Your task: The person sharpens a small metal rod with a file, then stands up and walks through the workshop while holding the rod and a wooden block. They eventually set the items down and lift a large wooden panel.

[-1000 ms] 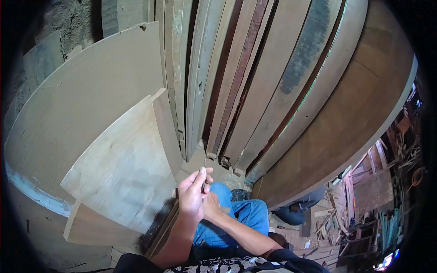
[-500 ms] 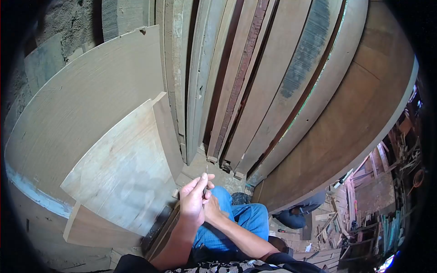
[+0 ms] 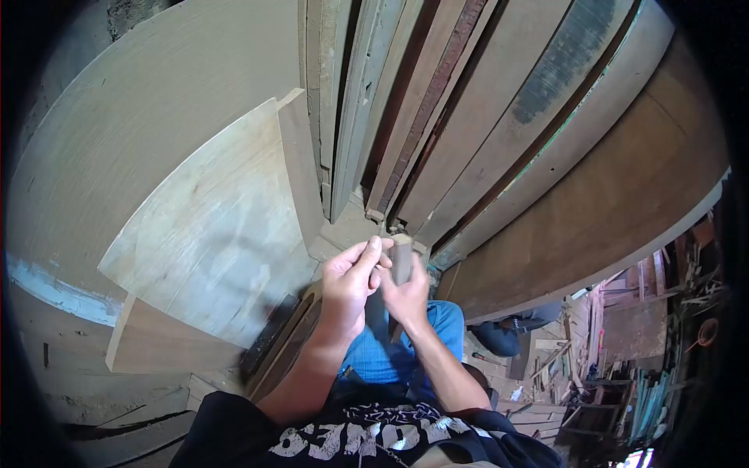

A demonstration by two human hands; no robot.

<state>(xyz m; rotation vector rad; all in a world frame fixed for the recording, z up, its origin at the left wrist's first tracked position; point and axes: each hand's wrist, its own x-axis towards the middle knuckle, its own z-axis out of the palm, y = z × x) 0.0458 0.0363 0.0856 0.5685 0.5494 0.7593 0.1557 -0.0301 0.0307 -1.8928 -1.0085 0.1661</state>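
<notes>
In the middle of the head view, my left hand (image 3: 353, 273) is raised with thumb and fingers pinched together. Whatever it may hold is too small to make out. Just to its right, my right hand (image 3: 409, 295) is wrapped around a short wooden block (image 3: 401, 261) with a pale upper end. This block stands roughly upright, close to the left fingertips. Both hands are above my legs in blue jeans (image 3: 446, 316).
A pale wooden panel (image 3: 218, 226) with side boards leans at the left against a larger board (image 3: 179, 86). Several tall planks (image 3: 476, 117) stand ahead, and a wide brown panel (image 3: 577, 203) is at right. Behind it, another person's dark-clothed leg (image 3: 499, 337) shows near scattered wood scraps.
My right hand has come up and right from beneath the left, now with the wooden block in it. The thin pointed item seen earlier at my left fingertips no longer shows clearly. The view has shifted.
</notes>
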